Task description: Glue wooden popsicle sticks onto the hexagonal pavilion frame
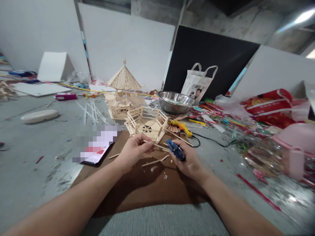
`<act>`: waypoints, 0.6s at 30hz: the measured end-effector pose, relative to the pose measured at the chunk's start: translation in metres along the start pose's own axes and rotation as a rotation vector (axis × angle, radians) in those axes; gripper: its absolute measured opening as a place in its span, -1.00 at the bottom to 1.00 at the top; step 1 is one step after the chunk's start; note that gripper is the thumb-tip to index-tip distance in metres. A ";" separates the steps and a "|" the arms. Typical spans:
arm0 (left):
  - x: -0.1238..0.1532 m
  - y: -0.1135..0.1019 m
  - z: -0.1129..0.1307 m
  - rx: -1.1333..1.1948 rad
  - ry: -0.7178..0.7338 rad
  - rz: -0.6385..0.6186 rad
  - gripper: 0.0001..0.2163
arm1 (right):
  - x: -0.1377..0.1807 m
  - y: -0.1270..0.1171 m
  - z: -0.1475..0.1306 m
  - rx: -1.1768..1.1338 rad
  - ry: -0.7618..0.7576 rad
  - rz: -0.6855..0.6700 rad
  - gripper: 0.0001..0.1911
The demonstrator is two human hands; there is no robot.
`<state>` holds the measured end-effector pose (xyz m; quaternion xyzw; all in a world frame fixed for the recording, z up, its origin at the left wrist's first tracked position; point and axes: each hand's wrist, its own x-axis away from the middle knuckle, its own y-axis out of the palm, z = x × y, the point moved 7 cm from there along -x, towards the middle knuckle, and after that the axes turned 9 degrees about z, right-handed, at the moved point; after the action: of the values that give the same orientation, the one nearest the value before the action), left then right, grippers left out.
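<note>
My left hand (137, 148) is closed, its thumb and fingers pinching a thin wooden stick (161, 147) that slants down to the right. Wrapped round a dark blue pair of cutting pliers (175, 150) is my right hand (189, 160), close to the stick's far end. Just beyond both hands stands an open, many-sided wooden stick frame (147, 126) with railings. Loose cut sticks (154, 162) lie on the brown board (137, 191) under my hands.
Behind the frame rises a wooden stick pavilion (124, 82). To the right are a yellow glue gun (182, 127) with a black cord, a metal bowl (177, 102), a pink-lidded jug (278, 150) and scattered scraps. A phone (100, 147) lies at the board's left edge.
</note>
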<state>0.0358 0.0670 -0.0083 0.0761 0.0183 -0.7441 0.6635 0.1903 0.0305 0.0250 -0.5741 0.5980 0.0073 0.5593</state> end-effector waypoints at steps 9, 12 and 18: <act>0.023 0.028 0.014 -1.139 0.620 -0.247 -0.88 | 0.001 0.016 -0.012 0.015 0.023 -0.277 -0.62; 0.027 0.032 0.011 -1.082 0.590 -0.241 -0.89 | 0.001 0.020 -0.013 -0.037 0.045 -0.291 -0.59; 0.019 0.019 0.019 -0.935 0.422 -0.101 -0.74 | -0.004 0.008 0.005 -0.049 0.080 -0.116 -0.50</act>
<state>0.0504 0.0438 0.0088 -0.0812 0.4859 -0.6559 0.5719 0.1870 0.0390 0.0207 -0.6211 0.5851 -0.0336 0.5204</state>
